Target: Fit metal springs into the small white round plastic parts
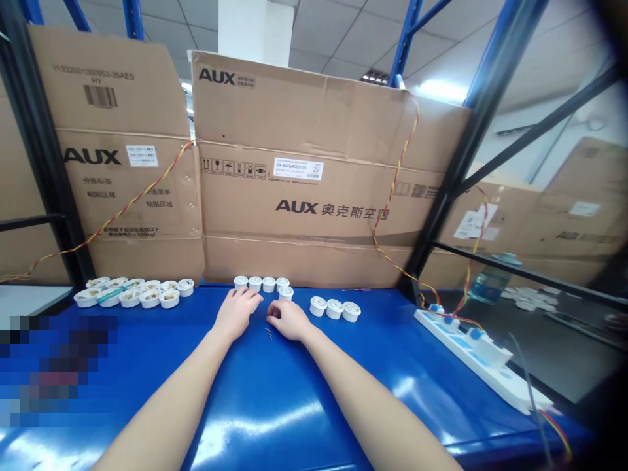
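My left hand (235, 313) is curled down over a small white round piece (254, 307), which shows only in part beneath the fingertips. Just to its right, my right hand (289, 319) has thumb and fingers drawn together in a pinch; what they hold, if anything, is hidden. Several small dark screws (269, 333) lie loose on the blue tabletop (255, 386) below the right fingertips. Behind the hands stands a row of white round cups (254, 283), with one more cup (285, 292) directly beyond the right hand.
Three white cups (334, 309) stand to the right. At the left is a cluster of open white cups (150, 298) with a teal pen-like item (108, 294) across them. A white power strip (483, 356) lies at the right edge; cardboard panels (314, 150) wall off the back.
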`<state>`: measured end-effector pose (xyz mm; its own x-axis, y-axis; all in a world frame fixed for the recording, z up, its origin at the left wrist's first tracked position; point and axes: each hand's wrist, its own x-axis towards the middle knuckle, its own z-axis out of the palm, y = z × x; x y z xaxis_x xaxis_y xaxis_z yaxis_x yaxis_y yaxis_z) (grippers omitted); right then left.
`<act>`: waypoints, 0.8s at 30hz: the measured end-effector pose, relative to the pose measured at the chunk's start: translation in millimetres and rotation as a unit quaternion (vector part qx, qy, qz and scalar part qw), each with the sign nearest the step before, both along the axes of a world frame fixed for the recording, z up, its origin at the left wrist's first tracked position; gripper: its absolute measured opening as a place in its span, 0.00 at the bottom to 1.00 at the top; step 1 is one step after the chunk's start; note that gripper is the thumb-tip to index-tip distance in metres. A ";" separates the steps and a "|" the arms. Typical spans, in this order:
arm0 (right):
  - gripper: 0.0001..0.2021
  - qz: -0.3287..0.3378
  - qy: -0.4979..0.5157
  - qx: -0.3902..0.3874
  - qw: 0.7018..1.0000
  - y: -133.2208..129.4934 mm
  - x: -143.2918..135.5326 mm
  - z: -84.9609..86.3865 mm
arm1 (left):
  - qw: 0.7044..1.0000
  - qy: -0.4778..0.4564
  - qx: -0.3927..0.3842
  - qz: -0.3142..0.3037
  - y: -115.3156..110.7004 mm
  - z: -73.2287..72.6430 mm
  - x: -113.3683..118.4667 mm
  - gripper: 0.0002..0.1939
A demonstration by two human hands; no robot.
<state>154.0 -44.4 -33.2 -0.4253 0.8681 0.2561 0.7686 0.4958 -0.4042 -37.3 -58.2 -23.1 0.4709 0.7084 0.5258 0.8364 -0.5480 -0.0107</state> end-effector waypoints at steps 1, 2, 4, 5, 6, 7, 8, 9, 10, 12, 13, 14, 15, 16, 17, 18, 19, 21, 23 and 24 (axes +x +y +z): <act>0.05 0.002 -0.005 0.004 1.000 0.0 0.0 -0.1 | 1.000 0.020 0.003 -0.010 0.2 0.8 -0.1 0.21; 0.05 0.003 -0.010 0.006 1.000 0.0 -0.1 -0.1 | 0.999 0.037 0.005 -0.019 0.2 1.6 0.1 0.20; 0.05 0.002 -0.016 0.007 1.000 0.0 -0.3 0.0 | 0.998 0.055 0.010 -0.031 0.0 3.4 0.9 0.18; 0.05 0.000 -0.017 0.006 1.000 -0.1 -0.5 0.1 | 0.998 0.057 0.012 -0.035 -0.2 4.3 1.2 0.18; 0.05 -0.003 -0.018 0.004 1.000 -0.2 -0.8 0.3 | 0.997 0.056 0.015 -0.040 -0.4 4.9 1.3 0.18; 0.05 -0.005 -0.018 0.003 1.000 -0.3 -1.0 0.5 | 0.997 0.053 0.018 -0.046 -0.6 5.3 1.3 0.19; 0.05 -0.006 -0.019 0.002 1.000 -0.4 -1.2 0.7 | 0.997 0.048 0.019 -0.049 -0.9 5.5 1.0 0.19; 0.05 -0.007 -0.020 0.002 1.000 -0.5 -1.4 0.9 | 0.998 0.040 0.019 -0.051 -1.2 5.4 0.6 0.20; 0.05 -0.008 -0.021 0.001 1.000 -0.6 -1.6 1.0 | 0.998 0.031 0.017 -0.050 -1.5 5.1 0.0 0.20; 0.05 -0.008 -0.021 -0.001 1.000 -1.0 -1.8 1.3 | 0.999 0.004 0.008 -0.037 -2.3 3.8 -1.2 0.21; 0.05 -0.007 -0.020 -0.003 1.000 -1.2 -1.7 1.5 | 1.000 -0.011 0.003 -0.029 -2.6 2.9 -1.8 0.22; 0.05 -0.005 -0.017 -0.005 1.000 -1.5 -1.7 1.6 | 0.999 -0.026 -0.001 -0.020 -2.8 1.9 -2.3 0.23; 0.05 -0.003 -0.014 -0.007 1.000 -1.9 -1.5 1.8 | 0.999 -0.043 -0.004 -0.009 -2.8 0.7 -2.7 0.23; 0.05 0.001 -0.011 -0.008 1.000 -2.3 -1.4 2.2 | 0.998 -0.061 -0.007 0.003 -2.7 -0.5 -3.1 0.24; 0.04 0.004 -0.009 -0.009 1.000 -2.6 -1.2 2.6 | 0.996 -0.082 -0.011 0.017 -2.3 -2.0 -3.5 0.24; 0.04 0.005 -0.007 -0.009 1.000 -3.0 -1.0 3.1 | 0.994 -0.107 -0.018 0.033 -1.6 -3.6 -3.9 0.24; 0.04 0.004 -0.007 -0.009 1.000 -3.4 -0.7 3.8 | 0.989 -0.135 -0.028 0.050 -0.8 -5.3 -4.3 0.24; 0.05 -0.002 -0.007 -0.009 1.000 -4.0 -0.3 5.1 | 0.977 -0.190 -0.057 0.077 0.9 -8.9 -5.1 0.23; 0.06 -0.010 -0.005 -0.010 1.000 -4.2 -0.1 5.9 | 0.965 -0.230 -0.084 0.093 2.2 -11.8 -5.6 0.22; 0.06 -0.010 -0.004 -0.010 1.000 -4.2 -0.1 6.1 | 0.961 -0.240 -0.094 0.097 2.6 -12.8 -5.6 0.22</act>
<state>154.0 -48.6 -27.1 -0.4090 0.8818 0.2349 0.7821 0.4713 -0.4076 -42.9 -55.7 -35.9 0.0562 0.8624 0.5031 0.8070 -0.3359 0.4856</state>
